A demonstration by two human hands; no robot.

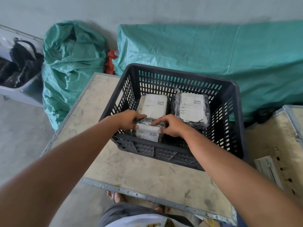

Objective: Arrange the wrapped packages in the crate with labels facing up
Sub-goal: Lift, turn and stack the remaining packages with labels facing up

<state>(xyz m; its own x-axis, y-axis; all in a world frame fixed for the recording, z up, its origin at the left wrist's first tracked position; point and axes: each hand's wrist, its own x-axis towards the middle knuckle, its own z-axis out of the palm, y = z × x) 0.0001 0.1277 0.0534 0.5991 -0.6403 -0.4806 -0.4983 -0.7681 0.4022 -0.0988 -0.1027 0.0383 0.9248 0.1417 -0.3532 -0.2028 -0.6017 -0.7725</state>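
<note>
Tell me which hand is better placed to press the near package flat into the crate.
Probably the left hand. It lies over the near package at its far left edge, while the right hand only pinches the right edge of the label. The crate floor on the right is empty.

Print on the white labels of the two far plastic-wrapped packages (152, 105) (191, 107) is too small to read. Both hands and the dark slotted plastic crate's (236, 112) near wall hide most of the third package (148, 132). At 9 o'clock, the frame edge cuts off a grey bin (18, 94).
</note>
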